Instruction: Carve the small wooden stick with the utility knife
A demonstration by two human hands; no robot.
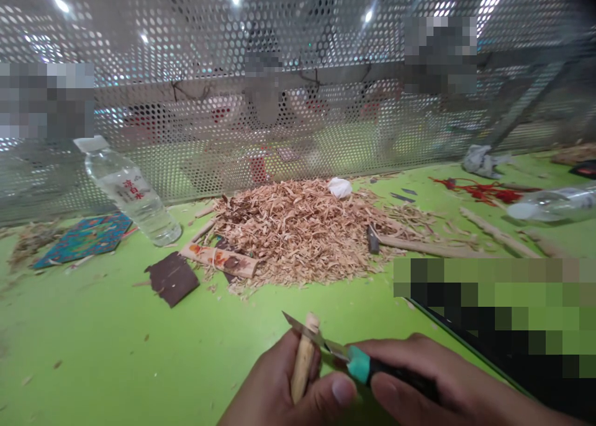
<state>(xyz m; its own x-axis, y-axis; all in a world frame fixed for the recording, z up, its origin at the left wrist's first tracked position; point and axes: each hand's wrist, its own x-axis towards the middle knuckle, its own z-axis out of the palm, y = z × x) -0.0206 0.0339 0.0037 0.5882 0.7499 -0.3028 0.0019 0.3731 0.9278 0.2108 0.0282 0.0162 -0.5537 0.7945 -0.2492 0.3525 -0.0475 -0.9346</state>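
My left hand (279,382) is closed around a short, pale wooden stick (303,364), whose rounded top end sticks up past the fingers. In my right hand (419,376) is a utility knife (358,364) with a black and teal handle. The knife's blade points up and to the left and lies across the stick just below its top. My left thumb is close to the base of the blade. Part of the knife's handle is hidden by the right fingers.
Beyond my hands lies a heap of wood shavings (298,233) on the green table (116,339). A hammer (374,240), brown sandpaper (172,280), a stained wood strip (223,259) and a leaning water bottle (135,196) surround it. Perforated metal mesh (195,122) stands behind. A dark-edged, blurred-out object (465,339) is at right.
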